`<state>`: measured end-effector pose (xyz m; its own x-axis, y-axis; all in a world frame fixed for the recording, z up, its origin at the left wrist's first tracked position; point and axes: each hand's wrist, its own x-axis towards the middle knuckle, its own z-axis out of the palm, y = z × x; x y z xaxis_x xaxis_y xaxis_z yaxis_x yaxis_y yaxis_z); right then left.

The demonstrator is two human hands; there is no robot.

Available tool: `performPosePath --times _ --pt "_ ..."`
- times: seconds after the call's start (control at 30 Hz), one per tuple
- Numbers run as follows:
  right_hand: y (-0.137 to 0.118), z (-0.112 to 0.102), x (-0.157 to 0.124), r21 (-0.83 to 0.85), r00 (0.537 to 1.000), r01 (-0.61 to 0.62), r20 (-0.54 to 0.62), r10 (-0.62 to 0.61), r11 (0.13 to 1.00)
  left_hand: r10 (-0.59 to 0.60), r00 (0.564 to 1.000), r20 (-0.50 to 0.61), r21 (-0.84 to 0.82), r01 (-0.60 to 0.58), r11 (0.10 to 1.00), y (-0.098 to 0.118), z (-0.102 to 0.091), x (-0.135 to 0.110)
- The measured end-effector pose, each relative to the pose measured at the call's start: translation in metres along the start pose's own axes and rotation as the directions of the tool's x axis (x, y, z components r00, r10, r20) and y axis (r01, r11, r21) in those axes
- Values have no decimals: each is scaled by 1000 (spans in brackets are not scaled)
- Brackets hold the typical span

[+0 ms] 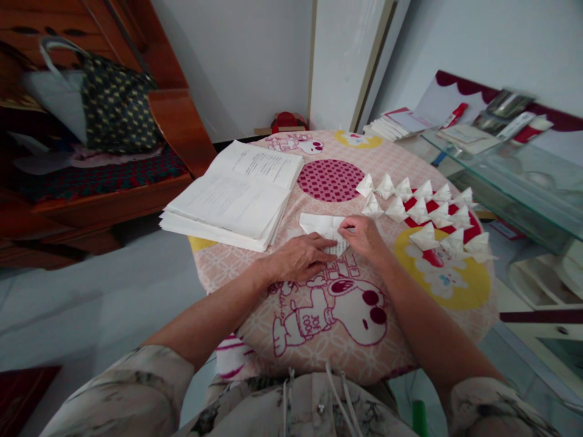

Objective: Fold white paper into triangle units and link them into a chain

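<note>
Just beside the paper (325, 227), open book (241, 197)

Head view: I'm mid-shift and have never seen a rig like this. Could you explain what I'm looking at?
There is no machine here: these are a person's bare hands. The one picture comes from a camera worn on that person's head, looking forward and down. Before the person is a cloth-covered table. At its left lies a stack of printed pages; at its right stand rows of small folded paper pieces. Between them is a partly folded sheet. The left hand rests its fingers on that sheet, while the right hand has curled fingers at its right side; whether they pinch it is hard to tell.
</note>
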<state>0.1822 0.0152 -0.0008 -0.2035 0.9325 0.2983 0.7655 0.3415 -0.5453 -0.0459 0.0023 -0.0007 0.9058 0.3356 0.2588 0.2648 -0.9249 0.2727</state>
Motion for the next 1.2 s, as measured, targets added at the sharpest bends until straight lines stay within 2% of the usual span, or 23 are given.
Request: performPosePath --times 0.27,0.47,0.73,1.2 --pt "1 9 1 -73 998 -52 -44 48 996 -18 999 36 -30 19 999 1 -11 4" --pt "2 12 1 -99 996 -83 -37 80 992 -7 999 36 -70 10 998 -2 -9 3" --pt "5 15 0 -103 996 -66 -67 59 993 -14 998 67 -23 16 1000 0 -11 3" --pt "1 13 1 -118 995 -93 -34 89 989 0 999 33 -81 2 997 -3 -8 2"
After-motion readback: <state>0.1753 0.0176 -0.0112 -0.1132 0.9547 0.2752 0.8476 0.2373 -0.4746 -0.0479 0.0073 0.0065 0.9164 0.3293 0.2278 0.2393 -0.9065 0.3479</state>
